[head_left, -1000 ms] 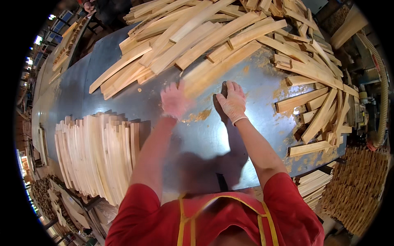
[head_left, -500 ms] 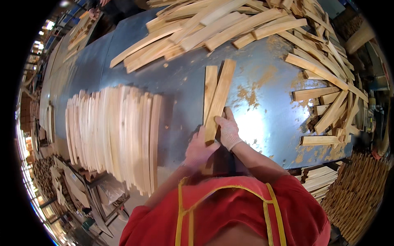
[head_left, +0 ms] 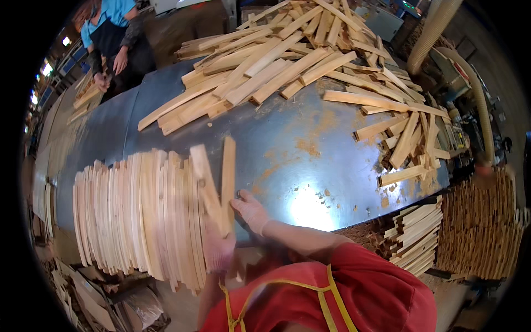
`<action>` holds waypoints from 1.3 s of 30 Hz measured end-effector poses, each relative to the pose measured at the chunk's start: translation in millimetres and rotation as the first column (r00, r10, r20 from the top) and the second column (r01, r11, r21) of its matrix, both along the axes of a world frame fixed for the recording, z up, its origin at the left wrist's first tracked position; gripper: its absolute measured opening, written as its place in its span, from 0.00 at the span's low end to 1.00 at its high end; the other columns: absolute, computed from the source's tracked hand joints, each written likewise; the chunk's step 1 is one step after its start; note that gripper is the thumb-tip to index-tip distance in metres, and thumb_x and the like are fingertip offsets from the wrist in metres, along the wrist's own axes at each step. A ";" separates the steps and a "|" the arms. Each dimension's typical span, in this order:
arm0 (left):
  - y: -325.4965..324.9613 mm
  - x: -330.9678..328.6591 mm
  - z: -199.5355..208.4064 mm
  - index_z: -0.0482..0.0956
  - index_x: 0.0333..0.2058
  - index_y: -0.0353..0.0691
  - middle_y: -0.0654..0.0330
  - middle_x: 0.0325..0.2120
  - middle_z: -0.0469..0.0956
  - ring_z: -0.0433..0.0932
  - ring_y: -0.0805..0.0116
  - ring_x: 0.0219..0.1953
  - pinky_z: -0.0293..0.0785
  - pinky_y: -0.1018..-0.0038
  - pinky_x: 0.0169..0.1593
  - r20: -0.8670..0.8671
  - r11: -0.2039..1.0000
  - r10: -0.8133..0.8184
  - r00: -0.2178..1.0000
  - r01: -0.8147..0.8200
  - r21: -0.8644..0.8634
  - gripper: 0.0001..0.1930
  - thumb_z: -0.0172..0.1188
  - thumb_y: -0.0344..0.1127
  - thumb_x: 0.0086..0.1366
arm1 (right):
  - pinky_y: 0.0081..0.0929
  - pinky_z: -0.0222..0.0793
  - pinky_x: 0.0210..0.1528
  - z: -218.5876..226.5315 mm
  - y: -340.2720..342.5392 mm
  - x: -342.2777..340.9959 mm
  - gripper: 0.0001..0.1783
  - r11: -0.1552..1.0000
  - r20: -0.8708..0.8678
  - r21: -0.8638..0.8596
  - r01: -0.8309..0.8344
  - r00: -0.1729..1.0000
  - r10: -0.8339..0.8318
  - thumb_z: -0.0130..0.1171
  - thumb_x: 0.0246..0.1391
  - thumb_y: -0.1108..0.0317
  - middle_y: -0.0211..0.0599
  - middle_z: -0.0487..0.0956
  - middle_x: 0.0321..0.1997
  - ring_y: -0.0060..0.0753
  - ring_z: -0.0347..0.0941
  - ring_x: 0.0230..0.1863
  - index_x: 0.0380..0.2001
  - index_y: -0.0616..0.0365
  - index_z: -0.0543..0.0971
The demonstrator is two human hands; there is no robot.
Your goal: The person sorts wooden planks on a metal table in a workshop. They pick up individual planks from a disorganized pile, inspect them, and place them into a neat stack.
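My left hand (head_left: 219, 250), in a pale work glove and blurred by motion, grips the lower end of a wooden slat (head_left: 206, 180) that leans to the left. My right hand (head_left: 252, 212), also gloved, is closed at the right edge of a second wooden slat (head_left: 228, 169), which stands nearly straight away from me. The two slats meet near my hands and spread apart at their far ends. Close on their left lies a neat row of slats (head_left: 138, 213) set side by side, and the leaning slat's far end overlaps its right edge.
A large loose heap of slats (head_left: 271, 66) covers the far side of the metal table (head_left: 276, 155) and curves round to the right. Sawdust (head_left: 310, 145) lies mid-table. Another person (head_left: 113, 44) stands far left. Stacked slats (head_left: 475, 227) and a ribbed hose (head_left: 431, 39) are at right.
Both hands have carried the two slats left to the right edge of the row. Their far ends have swung apart. The view has shifted, bringing the other person more fully into sight.
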State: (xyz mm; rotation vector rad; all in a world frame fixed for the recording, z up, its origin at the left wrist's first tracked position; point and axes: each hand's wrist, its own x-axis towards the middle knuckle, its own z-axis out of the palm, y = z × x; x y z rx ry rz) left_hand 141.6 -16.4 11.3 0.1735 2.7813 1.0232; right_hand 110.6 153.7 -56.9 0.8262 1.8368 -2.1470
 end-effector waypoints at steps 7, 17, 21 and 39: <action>-9.1 -14.6 -23.0 0.60 0.74 0.35 0.47 0.70 0.67 0.68 0.45 0.70 0.65 0.49 0.69 -0.078 0.671 -0.107 0.991 0.014 -0.741 0.49 0.67 0.50 0.58 | 0.38 0.69 0.68 37.2 7.7 -20.5 0.43 0.723 -0.053 0.212 -0.657 0.731 0.680 0.66 0.62 0.49 0.56 0.77 0.69 0.55 0.74 0.69 0.73 0.62 0.68; 8.0 -47.4 -53.3 0.59 0.75 0.41 0.48 0.74 0.61 0.65 0.45 0.72 0.65 0.50 0.70 -0.165 0.667 -0.074 0.984 -0.075 -0.742 0.47 0.68 0.41 0.58 | 0.51 0.73 0.62 32.0 395.1 -97.5 0.21 0.264 -0.065 0.963 -0.046 0.915 0.398 0.59 0.60 0.56 0.57 0.81 0.56 0.60 0.77 0.60 0.47 0.61 0.84; 49.0 -41.9 -25.7 0.60 0.75 0.39 0.45 0.74 0.62 0.65 0.43 0.72 0.65 0.52 0.71 -0.101 0.705 -0.021 0.995 -0.057 -0.707 0.47 0.68 0.39 0.56 | 0.43 0.72 0.66 98.2 564.9 -77.8 0.31 0.052 0.049 0.998 -0.043 0.991 -0.128 0.60 0.57 0.47 0.51 0.80 0.62 0.54 0.77 0.63 0.58 0.56 0.78; 252.5 -31.5 13.8 0.71 0.69 0.41 0.46 0.69 0.70 0.72 0.42 0.68 0.71 0.55 0.69 0.158 0.839 -0.537 0.828 0.544 0.004 0.37 0.68 0.44 0.62 | 0.31 0.74 0.65 79.4 382.5 115.6 0.51 0.918 0.006 -0.394 0.047 0.999 -0.048 0.73 0.52 0.66 0.39 0.79 0.60 0.34 0.76 0.59 0.77 0.64 0.62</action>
